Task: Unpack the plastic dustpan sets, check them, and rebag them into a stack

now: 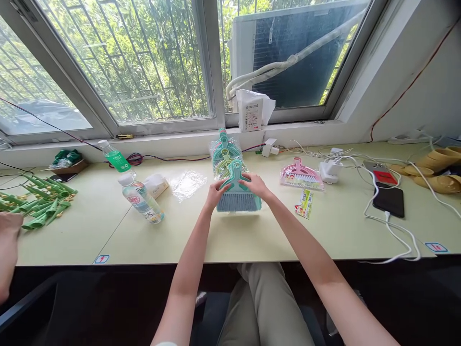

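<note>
A teal mini broom and dustpan set stands near the middle of the table, grey bristles facing me. My left hand is closed on its left side, and my right hand grips the right side, thumbs on the front. Right behind it, a row of similar sets in clear wrap reaches back toward the window sill, green and teal handles showing. Off to the right lies a pink broom and dustpan set in a clear bag with a printed label. A loose printed card lies just below that bag.
Left of my hands are a crumpled clear plastic bag, a tissue pack and two bottles. Another person's hand is near green plastic pieces. Cables, a charger and a black phone occupy the right.
</note>
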A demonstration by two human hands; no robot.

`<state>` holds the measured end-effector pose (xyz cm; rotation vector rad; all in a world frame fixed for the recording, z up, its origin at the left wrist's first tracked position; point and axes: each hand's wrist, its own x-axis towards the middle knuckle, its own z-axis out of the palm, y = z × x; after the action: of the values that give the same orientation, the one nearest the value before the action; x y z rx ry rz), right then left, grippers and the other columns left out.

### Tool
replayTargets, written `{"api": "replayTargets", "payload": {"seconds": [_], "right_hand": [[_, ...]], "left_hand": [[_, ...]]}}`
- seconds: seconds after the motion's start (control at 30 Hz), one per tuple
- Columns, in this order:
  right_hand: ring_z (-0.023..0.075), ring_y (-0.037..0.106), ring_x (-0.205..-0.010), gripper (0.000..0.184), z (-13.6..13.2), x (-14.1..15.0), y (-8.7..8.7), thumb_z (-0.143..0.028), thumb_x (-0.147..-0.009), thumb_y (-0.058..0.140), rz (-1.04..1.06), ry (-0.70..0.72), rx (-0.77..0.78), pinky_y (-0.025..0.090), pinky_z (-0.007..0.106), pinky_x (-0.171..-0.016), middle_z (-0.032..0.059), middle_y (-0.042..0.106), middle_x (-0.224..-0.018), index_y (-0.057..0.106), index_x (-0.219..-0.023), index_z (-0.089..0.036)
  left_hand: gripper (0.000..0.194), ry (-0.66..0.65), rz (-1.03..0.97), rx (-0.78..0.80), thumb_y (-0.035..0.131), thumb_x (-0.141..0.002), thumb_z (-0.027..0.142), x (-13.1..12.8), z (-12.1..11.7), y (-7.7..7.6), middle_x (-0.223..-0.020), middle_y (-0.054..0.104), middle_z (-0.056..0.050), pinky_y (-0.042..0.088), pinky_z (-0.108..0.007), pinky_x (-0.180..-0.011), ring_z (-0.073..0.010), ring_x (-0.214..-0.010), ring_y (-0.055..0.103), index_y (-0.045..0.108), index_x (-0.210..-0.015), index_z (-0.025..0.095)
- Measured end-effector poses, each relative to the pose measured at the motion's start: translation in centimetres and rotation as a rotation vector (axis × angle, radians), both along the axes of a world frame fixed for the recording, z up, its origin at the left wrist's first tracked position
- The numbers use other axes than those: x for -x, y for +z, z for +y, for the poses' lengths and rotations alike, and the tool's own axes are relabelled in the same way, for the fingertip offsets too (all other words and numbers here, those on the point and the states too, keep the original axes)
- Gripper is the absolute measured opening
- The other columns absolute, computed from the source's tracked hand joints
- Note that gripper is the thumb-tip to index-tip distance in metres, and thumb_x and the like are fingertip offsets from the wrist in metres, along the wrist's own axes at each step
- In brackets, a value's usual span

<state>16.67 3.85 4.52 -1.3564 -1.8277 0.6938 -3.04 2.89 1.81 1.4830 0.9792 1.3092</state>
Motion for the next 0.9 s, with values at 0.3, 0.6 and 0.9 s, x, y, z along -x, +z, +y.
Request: {"api": "replayTargets", "payload": {"seconds": [0.3,0.6,0.9], "right_hand": [[0.0296,0.067,-0.109,0.031,-0.2,1.7,-1.5,-0.047,-0.077,0.067,0.141,-0.214,0.03,0.051,0.04,-0.092,0.0049,0.076,-0.107,0.077,-0.096,-0.025],[0.0256,0.067,-0.109,0.049,0.2,-1.7,-2.4,-0.053,-0.079,0.066,0.529,-0.058,0.13,0.055,0.042,-0.093,0.0105,0.073,-0.114,0.069,-0.114,-0.019],[0.0348,0.008,-0.153,0.069,-7.4,-20.9,-6.9,-0.054,-0.085,0.056,-0.433,-0.311,0.013,0.014,0.063,-0.118,0.0129,0.026,-0.162,0.048,-0.145,-0.021]], "left_hand": [[0.039,0.102,-0.014,-0.024,0.079,-0.068,0.047,-0.2,0.2,-0.5,-0.088,0.076,-0.004,0.051,-0.038,-0.078,-0.0261,-0.087,0.068,0.08,-0.093,0.018],[0.045,-0.151,0.094,0.1,0.07,-0.078,0.055,-0.5,-0.3,-0.2,-0.099,0.071,-0.007,0.05,-0.036,-0.083,-0.0265,-0.097,0.065,0.072,-0.104,0.018],[0.05,-0.005,-0.256,0.282,0.08,-0.067,0.054,-1.1,1.3,-2.0,-0.104,0.071,-0.01,0.052,-0.046,-0.092,-0.0323,-0.107,0.065,0.068,-0.101,0.02]]}}
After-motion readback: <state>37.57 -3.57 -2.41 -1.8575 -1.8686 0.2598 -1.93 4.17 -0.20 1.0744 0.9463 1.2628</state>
